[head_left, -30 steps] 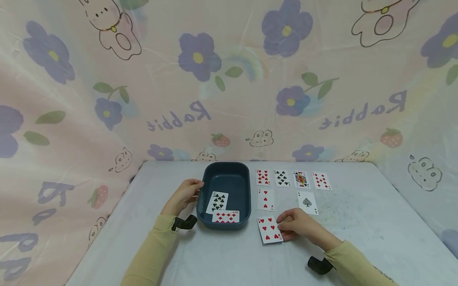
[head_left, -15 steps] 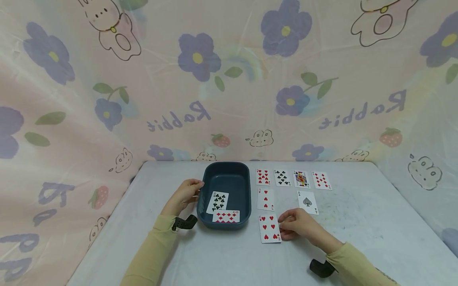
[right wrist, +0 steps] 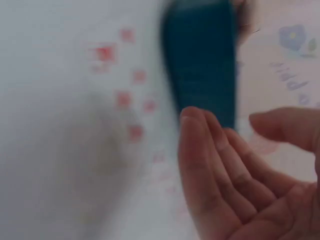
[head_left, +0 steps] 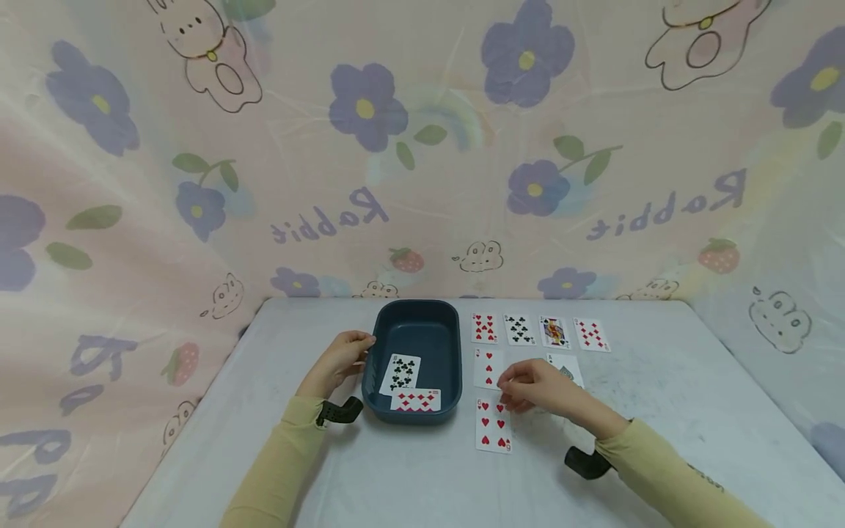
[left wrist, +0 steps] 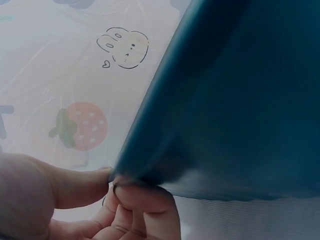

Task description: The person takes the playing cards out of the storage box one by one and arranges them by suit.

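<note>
Nearest, below and right of centre, lies the six of hearts (head_left: 491,434). My right hand (head_left: 544,386), thumb and fingers apart, overlaps its upper corner — a low fingertip could skew it. Left of centre, my left hand (head_left: 338,362) pinches the tray (head_left: 411,418); a tug might shift the cards inside (head_left: 401,372).

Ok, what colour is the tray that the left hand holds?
The tray is a plain dark teal-blue, seen best in the head view.
</note>
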`<state>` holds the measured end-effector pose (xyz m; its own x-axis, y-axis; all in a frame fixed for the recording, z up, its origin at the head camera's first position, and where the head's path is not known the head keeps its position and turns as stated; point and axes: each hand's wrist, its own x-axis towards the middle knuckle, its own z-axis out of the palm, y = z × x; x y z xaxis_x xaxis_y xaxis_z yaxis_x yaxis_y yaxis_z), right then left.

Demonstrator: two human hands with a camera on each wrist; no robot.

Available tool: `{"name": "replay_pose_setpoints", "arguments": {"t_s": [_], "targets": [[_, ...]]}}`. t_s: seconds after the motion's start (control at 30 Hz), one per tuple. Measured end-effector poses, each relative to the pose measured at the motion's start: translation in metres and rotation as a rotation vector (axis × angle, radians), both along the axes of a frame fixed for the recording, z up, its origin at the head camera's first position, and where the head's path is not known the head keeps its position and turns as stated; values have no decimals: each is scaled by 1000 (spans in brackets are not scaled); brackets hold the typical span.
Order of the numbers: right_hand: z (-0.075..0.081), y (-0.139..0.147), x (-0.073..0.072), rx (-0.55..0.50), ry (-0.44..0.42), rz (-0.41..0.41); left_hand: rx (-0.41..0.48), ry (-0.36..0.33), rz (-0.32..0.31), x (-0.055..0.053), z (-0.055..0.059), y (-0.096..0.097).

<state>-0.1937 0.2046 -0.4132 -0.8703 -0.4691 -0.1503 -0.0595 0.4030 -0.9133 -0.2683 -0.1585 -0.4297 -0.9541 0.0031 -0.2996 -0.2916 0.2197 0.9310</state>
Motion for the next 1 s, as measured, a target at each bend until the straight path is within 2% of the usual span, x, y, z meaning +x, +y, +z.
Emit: {"name": "replay_pose_setpoints", "arguments": {"t_s": [0.13, 0.27, 0.43, 0.53, 0.7, 0.87, 1.0], "targets": [[20, -19, -16, 7, 63, 75, 4, -7, -6, -1, -1, 2], [38, -42, -30, -10, 92, 130, 2, 1, -7, -2, -2, 3], [53, -70, -46, -23, 77, 170, -1, -4, 2, -3, -3, 3], [57, -85, -56, -32, 85, 159, 4, -8, 9, -3, -1, 3], [57, -105, -76, -63, 81, 90, 12, 2, 6, -4, 1, 4], [49, -123, -89, -63, -4, 96, 9, -5, 6, -3, 0, 3], [41, -139, -95, -40, -30, 102, 18, -4, 5, -2, 0, 1]]}}
